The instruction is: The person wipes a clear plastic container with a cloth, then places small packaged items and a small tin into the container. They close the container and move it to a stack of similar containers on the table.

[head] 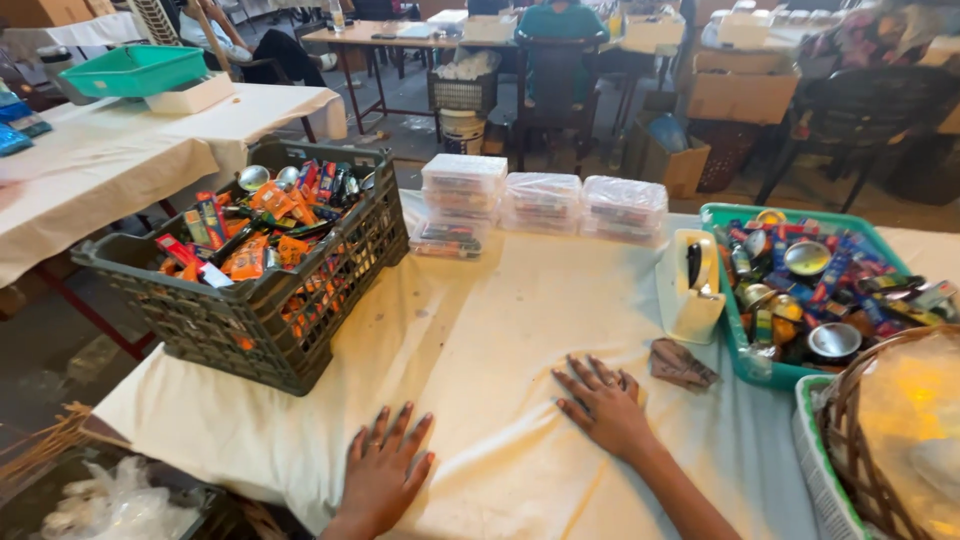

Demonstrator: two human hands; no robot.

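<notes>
The long counter covered with a cream cloth [500,330] carries everything here. At its left edge stands the large dark grey plastic crate [255,300], full of orange and red small packets and a few metal lids. At the right edge sits the teal plastic tray [735,340] with blue packets and round tins, and near the front right corner there is a woven brown basket [880,450]. Along the far edge lie three stacks of clear plastic boxes [545,200]. Just beside the tray stands a small cream holder [690,290], and before it lies a crumpled brown wrapper [682,364].

Both hands lie flat on the cloth near the front edge. The left hand [385,470] has its fingers spread and holds nothing. The right hand [605,405] is also released and empty, near the wrapper but apart from it. To smooth the cloth well, I think the palms should press evenly and move slowly outward.
</notes>
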